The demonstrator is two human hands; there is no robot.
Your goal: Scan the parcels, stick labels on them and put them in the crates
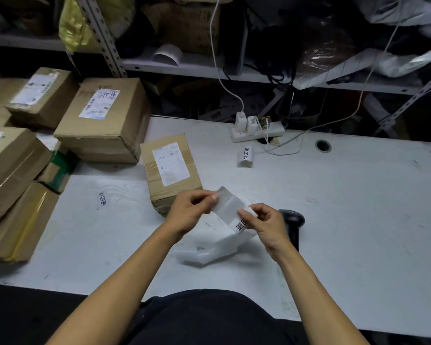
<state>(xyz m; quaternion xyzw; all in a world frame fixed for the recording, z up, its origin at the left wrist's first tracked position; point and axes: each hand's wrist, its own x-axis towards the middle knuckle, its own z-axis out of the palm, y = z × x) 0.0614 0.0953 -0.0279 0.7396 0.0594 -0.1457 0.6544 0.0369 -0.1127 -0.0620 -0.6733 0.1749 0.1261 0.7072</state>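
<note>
A strip of white labels with black print is held above the white table. My left hand pinches its upper end and my right hand pinches its lower part beside the printed characters. The strip's loose tail curls on the table below my hands. A small cardboard parcel with a shipping label lies just beyond my left hand. A black barcode scanner lies on the table to the right of my right hand, partly hidden by it.
Several cardboard parcels are stacked at the table's left. A small label roll stands near a power strip with cables at the back. One printed label is stuck on the table. Metal shelving rises behind.
</note>
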